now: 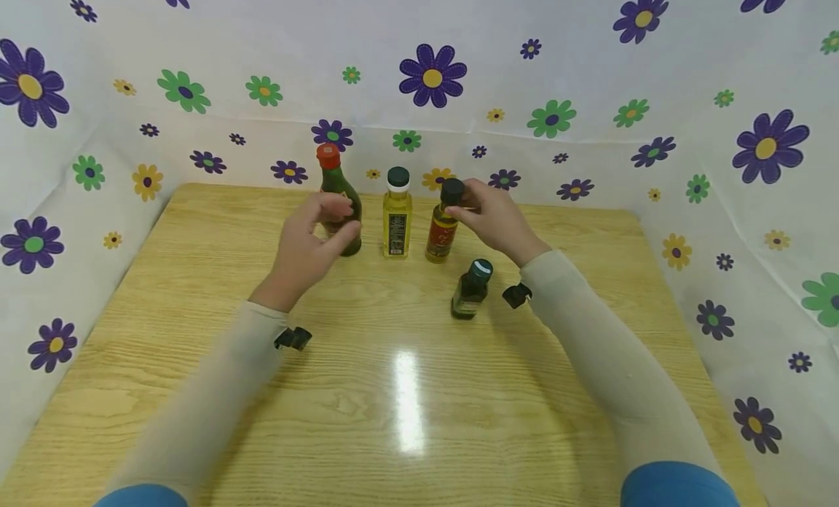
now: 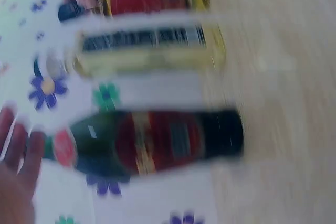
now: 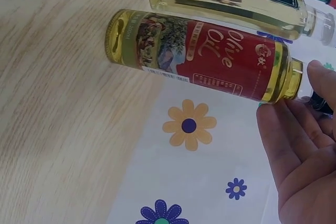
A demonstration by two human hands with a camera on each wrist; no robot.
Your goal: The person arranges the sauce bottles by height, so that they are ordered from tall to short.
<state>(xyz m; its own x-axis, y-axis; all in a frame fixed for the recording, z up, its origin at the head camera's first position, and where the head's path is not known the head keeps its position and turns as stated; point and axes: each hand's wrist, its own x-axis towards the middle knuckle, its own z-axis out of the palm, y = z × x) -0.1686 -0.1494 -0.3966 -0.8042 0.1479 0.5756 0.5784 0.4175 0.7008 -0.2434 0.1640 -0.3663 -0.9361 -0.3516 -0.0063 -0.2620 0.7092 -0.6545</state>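
My right hand (image 1: 496, 218) pinches the neck of an olive oil bottle (image 3: 210, 59) between thumb and fingers, just below its black cap (image 1: 452, 191). The bottle has a red label and stands upright at the back of the table. My left hand (image 1: 308, 243) is beside a dark green bottle (image 2: 157, 141) with a red cap (image 1: 328, 155). Its fingers are loosely bent and hold nothing; the left wrist view is blurred, and contact cannot be told. Between these two stands a clear bottle of yellow oil (image 1: 397, 226) with a dark green cap.
A small dark green bottle (image 1: 469, 292) stands in front of the olive oil bottle, near my right wrist. The wooden table (image 1: 341, 390) reaches back to a white flowered cloth (image 1: 275, 41) that hangs behind and at both sides.
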